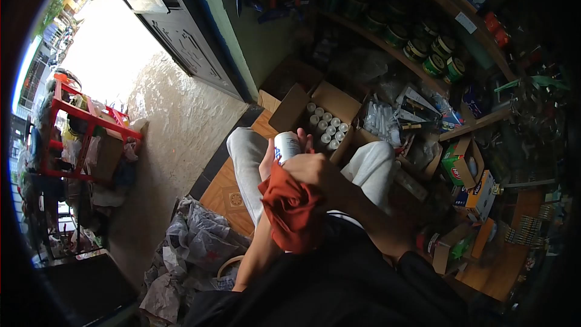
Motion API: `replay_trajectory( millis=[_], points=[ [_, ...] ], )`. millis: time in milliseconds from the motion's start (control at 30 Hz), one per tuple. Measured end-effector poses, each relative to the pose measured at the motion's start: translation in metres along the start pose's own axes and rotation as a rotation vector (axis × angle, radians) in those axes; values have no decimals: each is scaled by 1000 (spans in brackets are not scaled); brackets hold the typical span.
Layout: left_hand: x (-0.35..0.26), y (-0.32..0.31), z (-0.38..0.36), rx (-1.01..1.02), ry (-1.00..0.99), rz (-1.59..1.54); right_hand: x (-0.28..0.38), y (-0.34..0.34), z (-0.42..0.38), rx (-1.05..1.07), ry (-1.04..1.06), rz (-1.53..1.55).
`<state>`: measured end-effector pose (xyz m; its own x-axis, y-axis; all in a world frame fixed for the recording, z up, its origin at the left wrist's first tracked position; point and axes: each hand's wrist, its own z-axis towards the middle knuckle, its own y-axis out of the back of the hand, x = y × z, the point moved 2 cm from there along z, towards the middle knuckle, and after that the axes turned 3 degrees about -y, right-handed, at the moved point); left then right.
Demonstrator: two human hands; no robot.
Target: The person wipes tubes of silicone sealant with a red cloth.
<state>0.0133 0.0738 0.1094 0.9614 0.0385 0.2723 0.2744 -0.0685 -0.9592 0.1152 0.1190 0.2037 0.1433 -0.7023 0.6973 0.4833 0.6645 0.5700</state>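
A white can with blue and dark print is held between my hands above my lap. My left hand is around the can from below and the side, its fingers partly showing beyond it. My right hand is closed on a bunched red-orange cloth, pressed close to the can's near end. The cloth hangs over my left wrist. Just beyond my hands stands an open cardboard box with several upright cans inside.
Crumpled grey plastic bags lie at the lower left. A red rack stands by the doorway. On the right are shelves with green tins, small boxes and packaged tools. A door stands open.
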Motion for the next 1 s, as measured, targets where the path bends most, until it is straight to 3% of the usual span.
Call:
replay_trajectory(
  millis=[67,100,167,200,300,400,433,500,533,567,633,667,700,733,800,867,933,1000],
  points=[
    [1,40,-2,15,-173,169,4,21,8,-162,-38,-107],
    [1,14,-15,4,-225,326,6,32,10,-237,-56,-159],
    [20,-43,-21,-356,-394,349,7,54,10,-358,-144,-220],
    [11,-15,-22,-365,-327,389,13,60,17,-439,-178,-275],
    [15,9,-27,-318,-274,270,9,50,20,-270,-170,-339],
    [30,-13,-26,-161,-262,68,16,-4,-3,-14,-143,-174],
    [5,1,-15,-217,-199,-107,26,-16,-9,83,-124,-208],
    [-39,7,-26,52,-42,317,19,-26,-36,156,12,-1],
    [-40,8,-21,-183,-277,447,24,-29,-45,190,74,106],
    [-34,1,-23,-154,-245,414,35,-34,-52,168,-7,23],
    [-8,-3,-15,24,-148,497,32,-65,-77,-81,76,-302],
    [27,-35,-18,-139,-62,277,32,-82,-91,-179,110,-441],
    [31,-30,-15,-101,83,202,32,-90,-98,-195,180,-538],
    [29,-28,-14,22,60,208,27,-92,-104,-201,269,-642],
    [23,-25,-14,191,30,246,28,-95,-103,-217,140,-554],
    [25,-29,-15,131,12,391,21,-95,-102,-346,20,-510],
    [22,-22,-14,165,24,482,19,-82,-92,-276,5,-485],
    [23,-13,-20,61,31,319,31,-59,-74,-197,-6,-332]
  ],
)
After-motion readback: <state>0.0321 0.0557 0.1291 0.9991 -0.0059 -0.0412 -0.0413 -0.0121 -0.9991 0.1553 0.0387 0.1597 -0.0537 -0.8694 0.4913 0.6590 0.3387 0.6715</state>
